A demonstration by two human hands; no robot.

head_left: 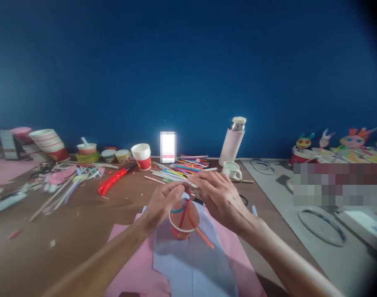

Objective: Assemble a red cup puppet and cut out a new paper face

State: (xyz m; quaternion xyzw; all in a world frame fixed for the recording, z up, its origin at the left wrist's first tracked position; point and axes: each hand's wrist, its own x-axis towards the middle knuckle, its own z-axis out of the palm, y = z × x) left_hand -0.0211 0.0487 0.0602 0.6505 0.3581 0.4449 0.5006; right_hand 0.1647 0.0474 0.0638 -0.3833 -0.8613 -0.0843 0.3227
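Note:
A red and white paper cup (180, 233) stands on blue and pink sheets in front of me, between my wrists. Blue and dark pink strips show inside the cup, and an orange drinking straw (205, 239) slants out at its right side. Just behind the cup, my left hand (163, 202) has its fingers curled inward, thumb against them. My right hand (221, 196) reaches in from the other side, fingers bent and pinched close to the left fingertips. Whatever lies between the fingertips is small and mostly hidden; I cannot name it.
Colourful straws (188, 167) lie in a pile beyond my hands. A red-handled cutter (116, 180), stacked paper cups (142, 156) and clay tubs (123, 156) are to the left. A pink flask (232, 144) and small mug (231, 170) stand at the right; decorated cups (302, 154) sit farther right.

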